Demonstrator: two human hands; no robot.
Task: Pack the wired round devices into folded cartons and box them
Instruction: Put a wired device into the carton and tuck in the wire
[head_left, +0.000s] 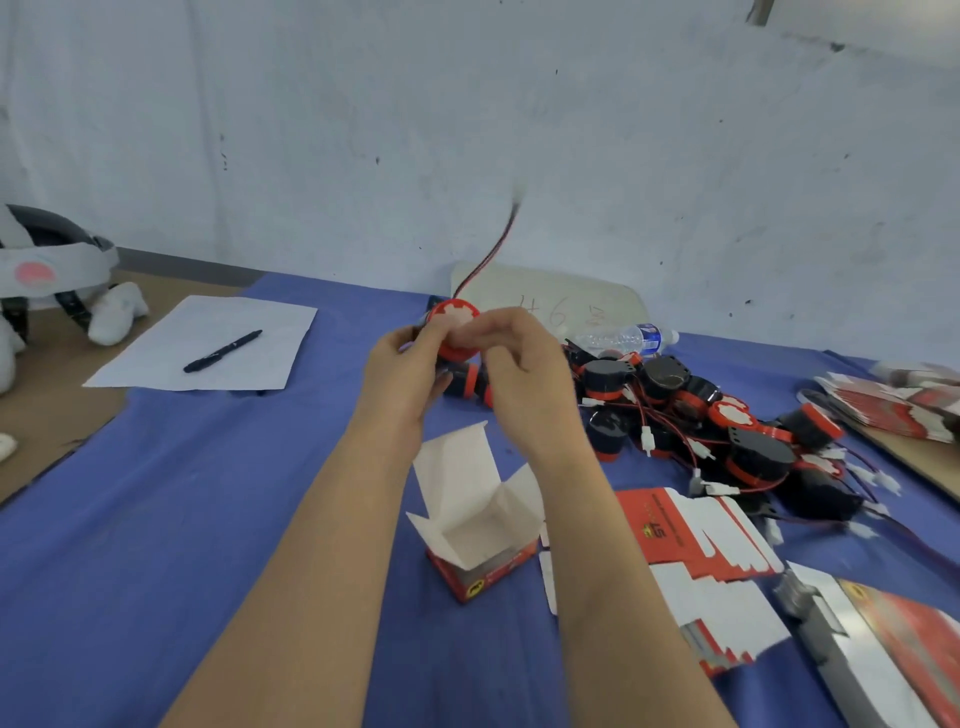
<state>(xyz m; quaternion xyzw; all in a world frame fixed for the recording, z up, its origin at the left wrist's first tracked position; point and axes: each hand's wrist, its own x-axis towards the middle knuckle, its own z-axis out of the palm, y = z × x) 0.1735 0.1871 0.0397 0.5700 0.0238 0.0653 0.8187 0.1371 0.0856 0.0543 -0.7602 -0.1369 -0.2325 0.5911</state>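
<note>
Both hands hold one round red-and-white device (455, 318) above the blue cloth, at the centre. My left hand (408, 364) grips its left side and my right hand (524, 358) pinches its right edge. Its red-and-black wire (493, 249) swings up and to the right, blurred at the tip. Below the hands stands a folded red carton (480, 540) with its white flaps open upward. A pile of black-and-red wired devices (717, 426) lies to the right. Flat unfolded cartons (696, 540) lie at the lower right.
A white sheet (208, 343) with a black pen (223, 351) lies at the left. A water bottle (628, 338) lies behind the pile, in front of a white board (571, 301). More flat cartons (898, 400) sit at the far right, and a headset (47, 265) at the far left.
</note>
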